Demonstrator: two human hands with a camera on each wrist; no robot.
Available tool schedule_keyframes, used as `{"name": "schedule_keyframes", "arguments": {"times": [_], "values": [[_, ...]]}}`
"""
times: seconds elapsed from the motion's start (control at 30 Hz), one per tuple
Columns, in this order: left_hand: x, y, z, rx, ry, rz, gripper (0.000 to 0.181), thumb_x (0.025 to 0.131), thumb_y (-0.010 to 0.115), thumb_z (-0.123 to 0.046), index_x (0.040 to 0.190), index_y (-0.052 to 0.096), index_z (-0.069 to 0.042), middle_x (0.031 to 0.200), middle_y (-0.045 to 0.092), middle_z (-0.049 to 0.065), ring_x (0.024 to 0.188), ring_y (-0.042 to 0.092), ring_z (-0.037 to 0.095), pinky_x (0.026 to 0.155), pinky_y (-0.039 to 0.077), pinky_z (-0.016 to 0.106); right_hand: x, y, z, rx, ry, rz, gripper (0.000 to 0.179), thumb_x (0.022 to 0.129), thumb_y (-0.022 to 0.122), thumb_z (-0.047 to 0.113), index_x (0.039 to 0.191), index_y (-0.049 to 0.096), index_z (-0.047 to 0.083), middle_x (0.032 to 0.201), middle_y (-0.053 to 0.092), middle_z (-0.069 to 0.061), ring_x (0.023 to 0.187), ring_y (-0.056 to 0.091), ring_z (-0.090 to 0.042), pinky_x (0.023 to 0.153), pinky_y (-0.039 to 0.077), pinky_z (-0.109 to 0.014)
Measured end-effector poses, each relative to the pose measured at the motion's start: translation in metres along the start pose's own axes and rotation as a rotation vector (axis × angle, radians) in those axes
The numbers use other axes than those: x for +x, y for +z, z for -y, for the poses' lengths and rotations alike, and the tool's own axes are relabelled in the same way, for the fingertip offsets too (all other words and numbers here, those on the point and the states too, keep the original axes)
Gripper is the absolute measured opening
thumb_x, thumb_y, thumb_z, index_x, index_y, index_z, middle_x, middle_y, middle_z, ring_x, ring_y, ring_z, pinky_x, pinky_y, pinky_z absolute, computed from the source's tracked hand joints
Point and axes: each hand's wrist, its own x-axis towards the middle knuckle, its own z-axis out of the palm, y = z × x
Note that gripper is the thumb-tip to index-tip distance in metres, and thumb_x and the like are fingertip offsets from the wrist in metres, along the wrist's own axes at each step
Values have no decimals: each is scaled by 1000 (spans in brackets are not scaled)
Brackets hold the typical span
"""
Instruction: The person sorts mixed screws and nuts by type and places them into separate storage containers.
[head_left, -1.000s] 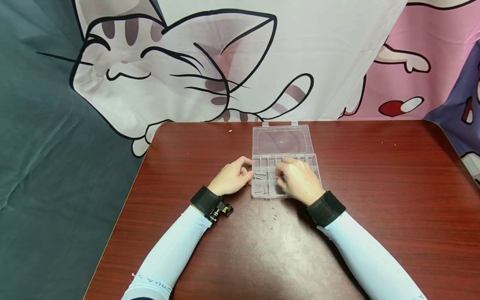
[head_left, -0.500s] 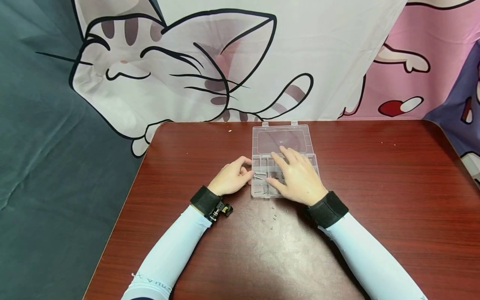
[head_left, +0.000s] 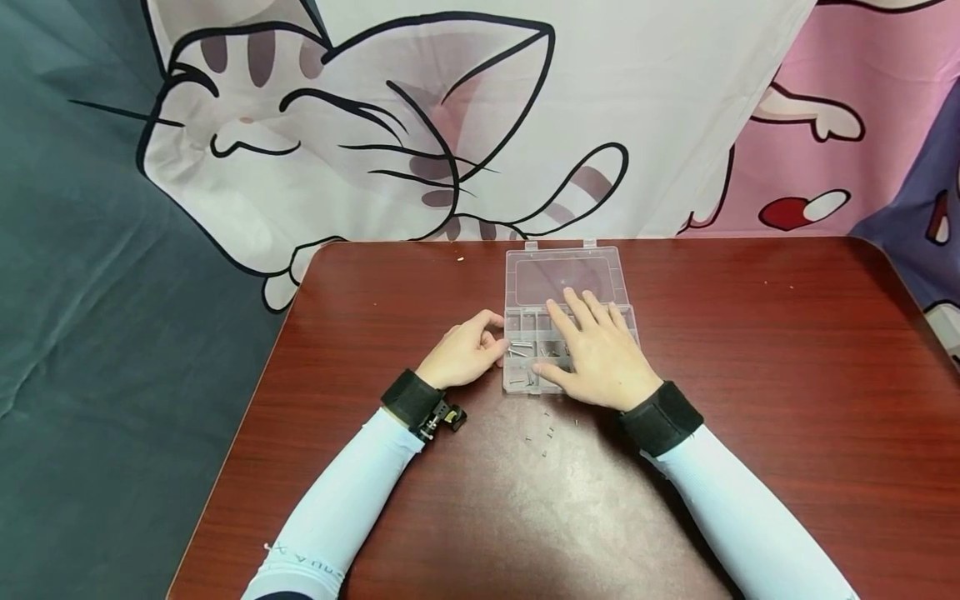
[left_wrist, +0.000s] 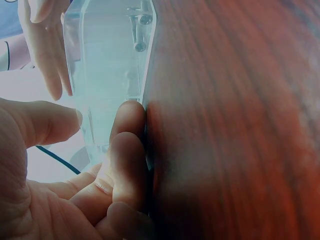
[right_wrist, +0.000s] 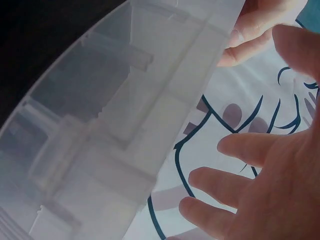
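Observation:
A clear plastic compartment box (head_left: 566,277) lies with its lid folded back, several screws (head_left: 521,350) in its compartments. At its left side, my left hand (head_left: 467,354) holds the edge: the thumb (left_wrist: 57,122) is at the top rim and the bent fingers (left_wrist: 129,165) lie along the side wall. My right hand (head_left: 603,354) is spread flat over the right part of the box, hiding several compartments. In the right wrist view its fingers (right_wrist: 215,185) are straight and apart, with nothing between them. Long bolts (left_wrist: 137,30) show through the wall in the left wrist view.
Several tiny screws (head_left: 551,433) lie loose on the brown wooden table (head_left: 390,292) in front of the box. A curtain (head_left: 637,100) with cartoon cats hangs along the far edge. Each wrist wears a black strap (head_left: 660,418).
My right hand has opened from a curled pose among the compartments to spread, straight fingers above the box. My left hand stays in place at the box's side.

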Motion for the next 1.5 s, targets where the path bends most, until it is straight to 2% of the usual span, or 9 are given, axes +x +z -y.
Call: {"name": "schedule_keyframes", "arguments": {"times": [0.27,0.7,1.03,1.17,1.3,1.5], "values": [[0,0,2,0,-5,4,42,97,52,-36,133,53,-15,76,68,-8,64,59,13,65,43,33,-19,-5,7,-8,-61,-2,88,86,56,66,152,44,8,157,35,-21,142,33,-43,111,22,-63],[0,-2,1,22,2,6,43,97,51,-37,134,53,-15,76,68,-8,64,58,13,65,43,32,-64,-5,16,-9,-222,-86,82,84,64,61,142,55,4,149,47,-20,137,41,-40,110,29,-56],[0,-2,3,23,-4,5,43,97,51,-38,134,53,-16,76,67,-10,64,57,13,65,42,32,-82,-3,22,-1,-283,-91,69,84,67,52,134,61,6,146,48,-18,133,44,-35,106,34,-53],[0,-2,2,20,-2,9,44,97,51,-38,135,53,-16,76,67,-10,64,57,13,66,42,32,-83,-2,21,20,-300,-117,60,82,71,43,128,64,6,138,52,-17,124,48,-33,100,39,-52],[0,-2,2,19,-1,10,44,97,51,-39,134,53,-16,76,67,-10,64,58,13,67,43,32,-83,0,20,36,-310,-163,44,80,73,33,116,68,8,118,57,-10,105,52,-28,85,43,-47],[1,-1,4,18,-3,3,42,97,51,-38,133,53,-17,76,67,-10,64,57,13,66,42,32,-81,6,20,37,-332,-219,22,78,74,21,97,68,11,89,48,1,77,45,-19,66,40,-37]]}}
